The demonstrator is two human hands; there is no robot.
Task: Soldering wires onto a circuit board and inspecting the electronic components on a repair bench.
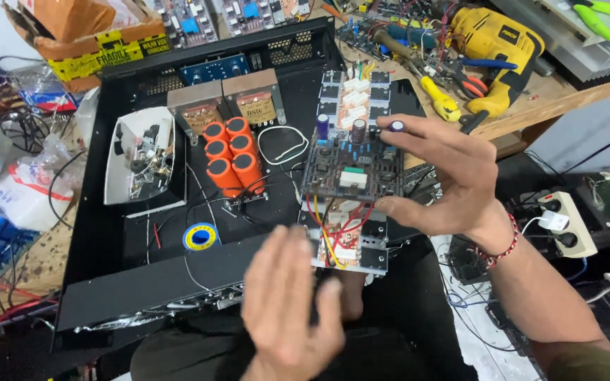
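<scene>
Right hand (453,180) grips circuit board (351,166) over black chassis (107,282); left hand (291,303) blurred, empty.

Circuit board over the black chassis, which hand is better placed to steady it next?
Probably the right hand: its fingers already grip the circuit board at the edge. The left hand is blurred, open, and off it.

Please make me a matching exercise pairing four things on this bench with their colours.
Things:
1. power drill
2. cluster of cylindrical capacitors
3. small open box of loose parts
4. chassis

Colours:
A. black
B. orange
C. yellow
D. white

Pairs: 1-C, 2-B, 3-D, 4-A.

The right hand holds a circuit board by its edges above the chassis; the left hand is blurred, open and holds nothing.
</scene>
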